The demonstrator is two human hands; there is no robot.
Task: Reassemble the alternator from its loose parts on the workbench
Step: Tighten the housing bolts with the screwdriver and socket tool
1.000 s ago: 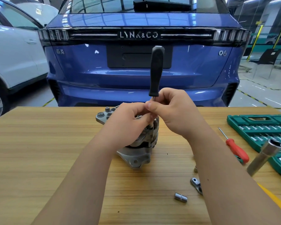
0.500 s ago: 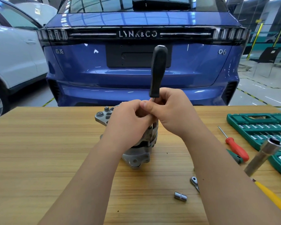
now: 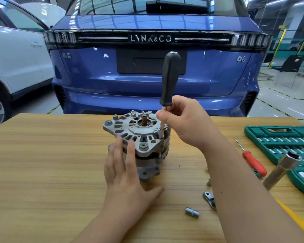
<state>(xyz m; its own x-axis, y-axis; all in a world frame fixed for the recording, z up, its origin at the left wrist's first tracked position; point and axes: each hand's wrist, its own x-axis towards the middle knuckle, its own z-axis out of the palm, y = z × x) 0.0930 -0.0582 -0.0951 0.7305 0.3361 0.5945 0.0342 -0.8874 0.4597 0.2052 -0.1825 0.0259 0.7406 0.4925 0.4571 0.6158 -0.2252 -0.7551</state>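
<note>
Left hand (image 3: 123, 178) is dropping off the driver (image 3: 169, 79), its grip wide, fingers bracing the alternator (image 3: 140, 132). Right hand (image 3: 186, 123) is pinching the driver's upright shaft (image 3: 162, 118) over the right-side bolt (image 3: 161, 137).

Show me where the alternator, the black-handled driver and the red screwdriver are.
alternator (image 3: 139, 132): head view, top housing plate.
black-handled driver (image 3: 169, 78): head view, handle middle.
red screwdriver (image 3: 254, 163): head view, red handle.
</note>
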